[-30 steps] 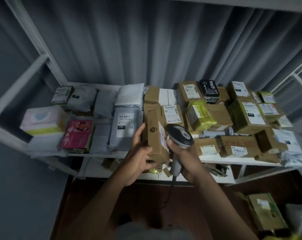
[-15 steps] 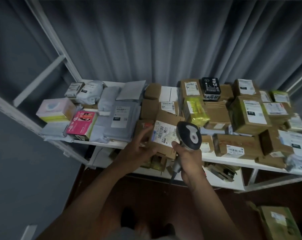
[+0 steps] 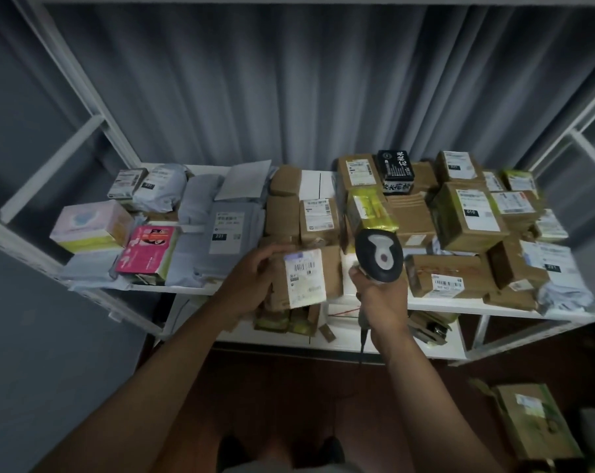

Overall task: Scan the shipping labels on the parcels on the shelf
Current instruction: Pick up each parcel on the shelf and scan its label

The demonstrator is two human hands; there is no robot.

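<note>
Brown cardboard makes up the parcel (image 3: 302,278) now in play, held at the front edge of the white shelf (image 3: 442,303) with its white shipping label (image 3: 305,277) turned up toward the camera; the left hand (image 3: 255,281) grips it from the left side, fingers curled over its top edge and thumb along the near side; the right hand (image 3: 379,295) is wrapped round the handle of the barcode scanner (image 3: 379,256), whose dark head sits just beside the parcel on its right, slightly higher and not touching it. The relation that matters: the label lies to the left of the scanner head, its long axis running near to far, barcode at the far end; whether the scanner's window actually faces that barcode cannot be told from above; a purple-white glow shows at the label's upper left corner, likely the scan light; if so, the beam probably needs to shift right onto the bars. Other labelled boxes (image 3: 468,216) crowd the shelf to the right, grey mailers (image 3: 227,230) to the left.
</note>
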